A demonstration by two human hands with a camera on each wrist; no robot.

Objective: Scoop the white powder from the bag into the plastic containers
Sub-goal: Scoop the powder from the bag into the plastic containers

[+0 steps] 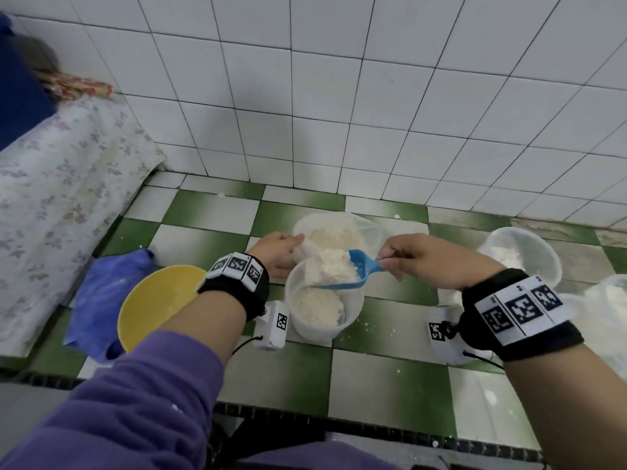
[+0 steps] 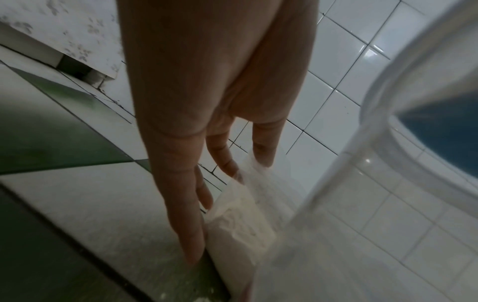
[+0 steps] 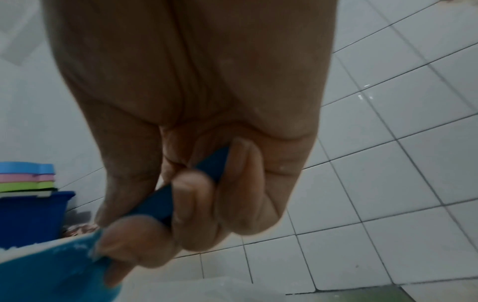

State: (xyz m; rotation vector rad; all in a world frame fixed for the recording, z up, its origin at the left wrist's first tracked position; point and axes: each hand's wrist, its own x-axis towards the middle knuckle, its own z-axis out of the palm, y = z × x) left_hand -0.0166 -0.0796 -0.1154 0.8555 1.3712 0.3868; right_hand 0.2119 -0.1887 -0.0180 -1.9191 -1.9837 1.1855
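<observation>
purple sleeves are framing the bottom of the head view, and we are looking down past our two banded wrists at a green-and-white checkered counter [image 1: 203,212] against a white tiled wall.

our right hand [image 1: 424,257] is curling its fingers and thumb around the handle of a blue scoop [image 1: 359,269]; the right wrist view is showing those fingers [image 3: 191,196] wrapped around the blue handle. we are holding the scoop heaped with white powder [image 1: 330,266], tilted over the rim of a clear plastic container [image 1: 305,325] standing on the counter right in front of us. this container is already holding a mound of the same powder, filling it partway.

just behind the container, a clear plastic bag [image 1: 368,232] is sitting open with white powder inside. our left hand [image 1: 276,252] is pinching the bag's near left edge; in the left wrist view the fingertips [image 2: 264,155] are touching the thin plastic [image 2: 243,220], with the long fingers reaching down beside it.

to the right, well apart, a second clear container [image 1: 543,252] is resting with some powder in it. to the left, a yellow bowl [image 1: 152,300] is lying on a blue cloth [image 1: 98,293]; we cannot tell what it holds. specks of powder are dotting the counter around the containers.
</observation>
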